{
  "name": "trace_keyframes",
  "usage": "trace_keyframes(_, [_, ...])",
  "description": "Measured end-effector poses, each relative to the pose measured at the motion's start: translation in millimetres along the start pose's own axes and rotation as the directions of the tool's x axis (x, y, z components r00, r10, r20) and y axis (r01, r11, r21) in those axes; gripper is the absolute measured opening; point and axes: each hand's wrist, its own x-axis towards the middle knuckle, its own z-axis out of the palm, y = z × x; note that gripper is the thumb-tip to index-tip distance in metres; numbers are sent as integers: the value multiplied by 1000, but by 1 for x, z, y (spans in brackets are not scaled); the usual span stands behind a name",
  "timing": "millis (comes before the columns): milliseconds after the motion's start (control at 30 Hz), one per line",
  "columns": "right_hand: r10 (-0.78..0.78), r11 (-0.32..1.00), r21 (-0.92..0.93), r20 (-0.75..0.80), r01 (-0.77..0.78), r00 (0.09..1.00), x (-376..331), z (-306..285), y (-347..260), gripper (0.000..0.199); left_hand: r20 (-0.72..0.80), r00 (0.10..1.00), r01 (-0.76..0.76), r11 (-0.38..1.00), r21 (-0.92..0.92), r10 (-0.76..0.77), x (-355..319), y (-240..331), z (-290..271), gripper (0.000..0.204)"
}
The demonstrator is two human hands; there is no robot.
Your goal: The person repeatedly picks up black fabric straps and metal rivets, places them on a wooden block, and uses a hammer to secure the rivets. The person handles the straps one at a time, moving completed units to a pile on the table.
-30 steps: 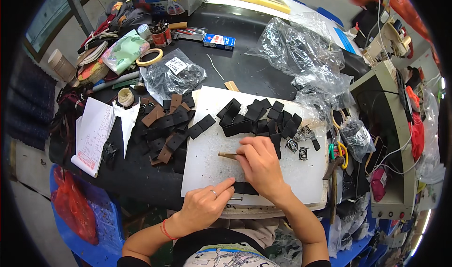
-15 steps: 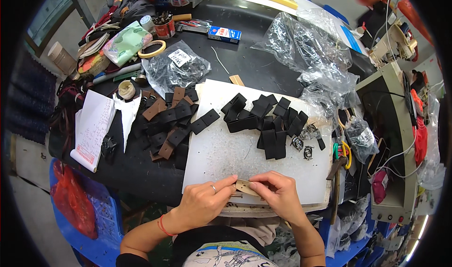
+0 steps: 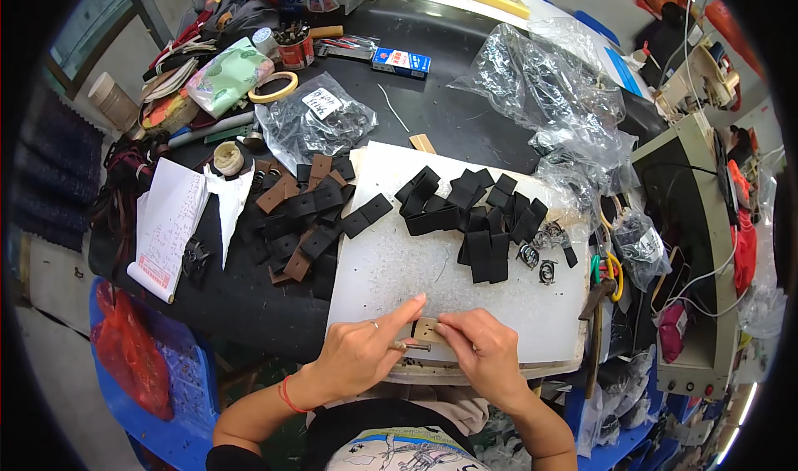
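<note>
Near the front edge of the white board (image 3: 386,288), my right hand (image 3: 489,350) pinches a small tan strap piece (image 3: 427,330) with little dark holes in it. My left hand (image 3: 356,350) is closed round a thin metal rod (image 3: 413,346) with a flat head, its index finger stretched out above the tan piece. A dark edge shows at the left end of that piece; I cannot tell what it belongs to. Beyond my hands, folded black straps (image 3: 486,251) lie in a heap on the board, with black ring-shaped buckles (image 3: 546,271) beside them.
More black and brown straps (image 3: 307,209) are piled left of the board, near a notepad (image 3: 166,221). Clear plastic bags (image 3: 544,88) spread over the back right. A hammer (image 3: 595,305) stands at the board's right edge. Farther back lie a blue box (image 3: 401,61) and a tape roll (image 3: 274,87).
My left index finger has lifted off the tan piece and now points away. The metal rod sticks out more plainly, and the tan piece has turned slightly. The whole view has shifted a little.
</note>
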Motion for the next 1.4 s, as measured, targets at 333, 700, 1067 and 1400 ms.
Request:
trace_keyframes(333, [-53,995,-85,13,54,999,-2,5,2,17,60,995,-90,978,190,80,3,5,-3,25])
trace_keyframes(700, [-118,991,-78,-86,111,989,-21,-32,18,27,81,993,-110,956,272,91,2,8,1,23])
trace_keyframes(1067, [-299,915,-274,27,295,954,-28,-20,31,28,16,988,-155,950,273,156,2,7,5,19])
trace_keyframes(1400, [-323,918,-210,89,335,942,-21,-25,36,32,7,987,-158,952,264,161,2,7,6,19])
